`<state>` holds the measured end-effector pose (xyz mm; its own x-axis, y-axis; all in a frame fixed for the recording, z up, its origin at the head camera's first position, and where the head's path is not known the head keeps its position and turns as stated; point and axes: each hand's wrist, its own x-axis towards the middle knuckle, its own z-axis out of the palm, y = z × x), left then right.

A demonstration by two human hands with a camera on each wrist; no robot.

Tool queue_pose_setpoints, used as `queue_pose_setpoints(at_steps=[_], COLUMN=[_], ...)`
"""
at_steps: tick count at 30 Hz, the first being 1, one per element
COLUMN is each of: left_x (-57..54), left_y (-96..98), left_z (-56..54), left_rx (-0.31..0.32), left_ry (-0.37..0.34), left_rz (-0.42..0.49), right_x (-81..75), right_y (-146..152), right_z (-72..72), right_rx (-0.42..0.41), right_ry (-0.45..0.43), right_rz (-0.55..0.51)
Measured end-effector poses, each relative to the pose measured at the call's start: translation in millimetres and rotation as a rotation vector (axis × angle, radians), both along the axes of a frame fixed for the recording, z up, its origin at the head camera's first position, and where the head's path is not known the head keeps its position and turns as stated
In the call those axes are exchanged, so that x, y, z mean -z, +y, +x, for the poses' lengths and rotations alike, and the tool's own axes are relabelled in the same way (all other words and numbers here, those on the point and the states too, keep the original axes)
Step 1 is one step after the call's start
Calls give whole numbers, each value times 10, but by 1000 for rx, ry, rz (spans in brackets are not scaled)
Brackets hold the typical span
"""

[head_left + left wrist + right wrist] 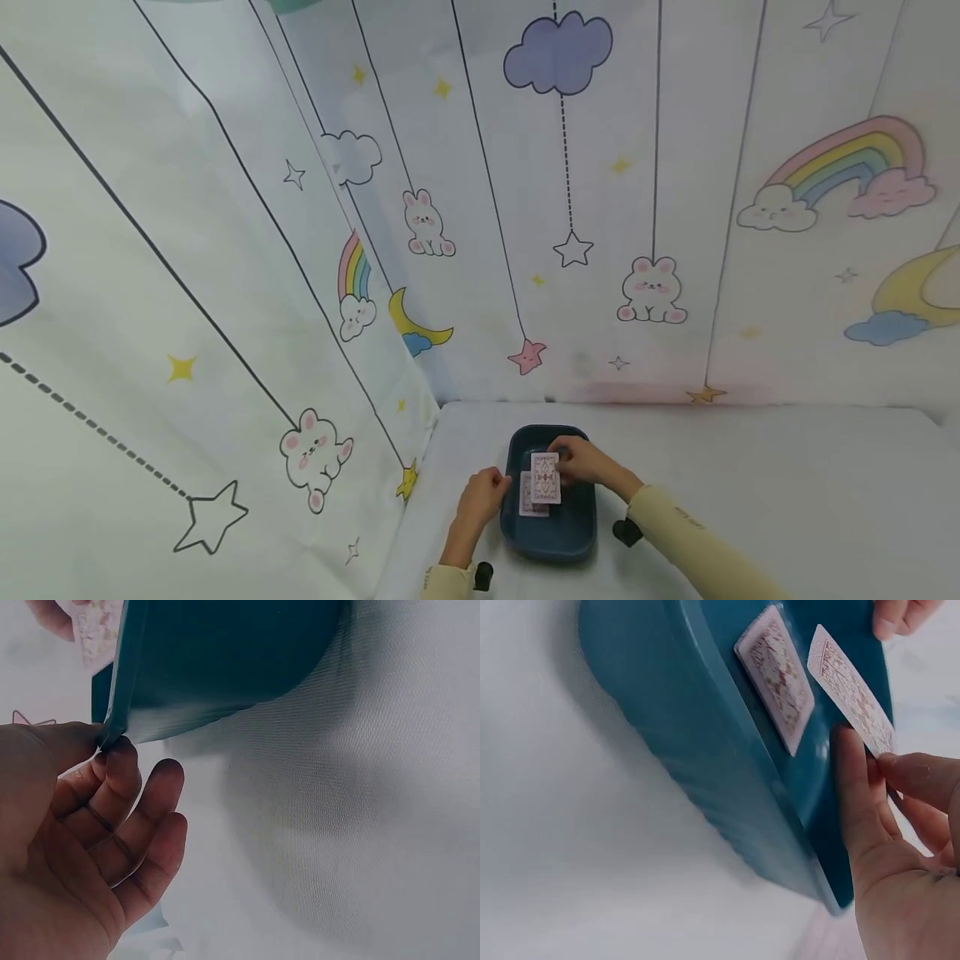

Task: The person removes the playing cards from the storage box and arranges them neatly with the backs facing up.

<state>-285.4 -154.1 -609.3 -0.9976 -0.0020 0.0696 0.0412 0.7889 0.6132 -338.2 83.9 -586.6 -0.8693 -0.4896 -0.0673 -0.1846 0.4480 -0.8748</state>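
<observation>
A dark blue-green plastic basin (566,533) stands on the white table with a small stack of playing cards (776,679) lying face down inside. My left hand (483,493) pinches the basin's left rim between thumb and index finger; in the left wrist view its other fingers (161,847) are loosely bent below the rim. Over the basin, my right hand (587,462) holds a playing card (546,477) between thumb and fingers, its patterned back facing up. In the right wrist view this held card (853,694) is tilted and apart from the stack.
The white tabletop (750,500) extends right of the basin. Behind it and on the left stand white sheets (495,167) printed with bunnies, stars, clouds and rainbows. A black device (627,532) is at the right wrist and another (483,576) at the left.
</observation>
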Motion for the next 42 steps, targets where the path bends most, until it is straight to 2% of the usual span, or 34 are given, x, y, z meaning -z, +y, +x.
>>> queue_pose_setpoints(at_steps=[7,14,20,24,31,42], left_x=[-22,13,29,-1,-32,-34], left_y=[10,16,12,12,13,14], left_z=[28,24,26,53,81,83], left_rx=[-8,-10,-9,6,10,11], left_ry=[15,17,22,47,31,17], left_rz=[-6,8,3,6,10,40], right_x=[-107,-115,-128,-117,-61,64], right_y=[209,393,584,724,992,1386], right_z=[63,102,149,181,242,317], right_rx=[-9,36,16,12,16,106], right_ry=[-22,-9,-12,-8,-2,-42], right_rz=[-67,-44,-80,-97,-115,-89])
